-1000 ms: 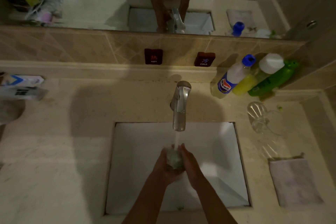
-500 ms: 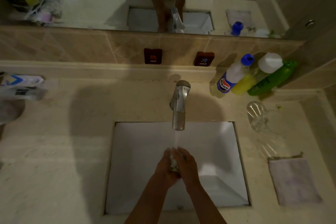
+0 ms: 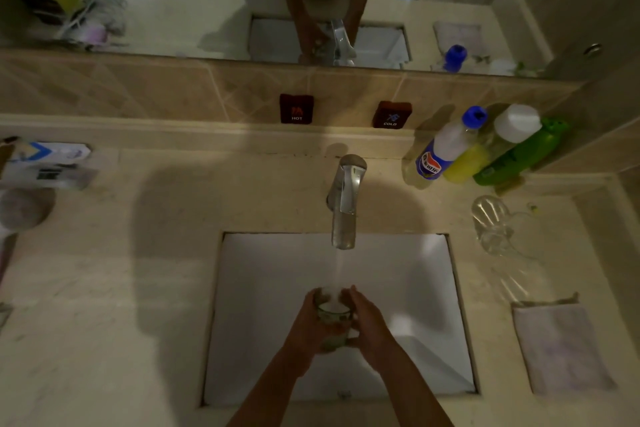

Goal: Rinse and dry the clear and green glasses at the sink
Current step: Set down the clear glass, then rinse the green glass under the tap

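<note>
Beige stone runs all around me, a table [image 3: 104, 322] with a white square sink [image 3: 270, 288] sunk into its middle and a mirror along the tiled wall behind. Far left on the table lie some flat white packets [image 3: 48, 163], too blurred to read. Over the sink my left hand [image 3: 308, 326] curls round the green glass [image 3: 332, 317], fingers wrapped on its left side. The glass stands upright between both hands, mouth up, directly under the stream falling from the chrome tap [image 3: 344, 204]. My right hand [image 3: 369, 322] presses against the glass's right side, fingers curved round it. On the wall above the tap sit two dark plaques marked HOT [image 3: 296, 108] and COLD [image 3: 391, 114]. Right of the tap three bottles [image 3: 478, 149] lean together against the wall. Just in front of them the clear glass [image 3: 490, 224] stands on the table, well apart from my hands. Nearer me, at the right edge, a pale cloth [image 3: 561, 347] lies flat.
</note>
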